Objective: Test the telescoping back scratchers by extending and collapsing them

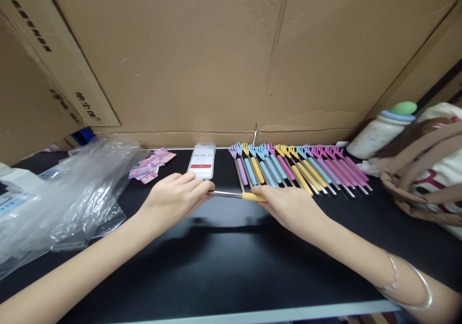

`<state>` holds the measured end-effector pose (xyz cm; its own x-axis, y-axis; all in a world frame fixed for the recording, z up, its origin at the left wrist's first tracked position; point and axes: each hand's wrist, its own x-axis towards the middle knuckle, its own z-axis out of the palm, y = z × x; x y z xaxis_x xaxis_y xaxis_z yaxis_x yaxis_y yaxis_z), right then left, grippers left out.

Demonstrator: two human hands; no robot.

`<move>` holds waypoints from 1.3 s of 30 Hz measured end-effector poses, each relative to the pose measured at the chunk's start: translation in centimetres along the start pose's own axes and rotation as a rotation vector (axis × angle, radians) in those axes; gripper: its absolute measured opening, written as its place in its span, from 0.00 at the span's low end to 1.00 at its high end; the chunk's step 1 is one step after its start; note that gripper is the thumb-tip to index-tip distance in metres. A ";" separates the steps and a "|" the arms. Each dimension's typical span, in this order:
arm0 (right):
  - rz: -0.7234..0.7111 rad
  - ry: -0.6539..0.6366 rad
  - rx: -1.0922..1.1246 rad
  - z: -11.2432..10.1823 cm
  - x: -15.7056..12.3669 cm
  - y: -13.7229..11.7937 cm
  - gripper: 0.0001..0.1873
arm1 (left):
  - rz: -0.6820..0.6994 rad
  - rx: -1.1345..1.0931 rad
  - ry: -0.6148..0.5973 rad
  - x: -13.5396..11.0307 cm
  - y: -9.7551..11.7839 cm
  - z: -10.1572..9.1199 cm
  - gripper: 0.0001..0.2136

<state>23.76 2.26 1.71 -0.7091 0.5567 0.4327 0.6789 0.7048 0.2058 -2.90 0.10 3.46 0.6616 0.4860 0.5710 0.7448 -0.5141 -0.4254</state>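
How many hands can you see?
2. The left hand is by the phone, holding the metal rod. The right hand is in front of the row of colorful scratchers, holding the rod's yellow handle. Both show, though some fingers are hidden.
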 end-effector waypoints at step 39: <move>-0.458 -0.090 0.343 0.5 -1.6 -4.3 0.25 | 0.062 0.071 0.083 -1.4 -1.8 2.1 0.13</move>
<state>21.87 -1.45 -0.36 -0.9395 0.1862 0.2875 0.2093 0.9765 0.0514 -4.95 1.81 1.97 0.6995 0.3928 0.5969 0.7087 -0.4888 -0.5088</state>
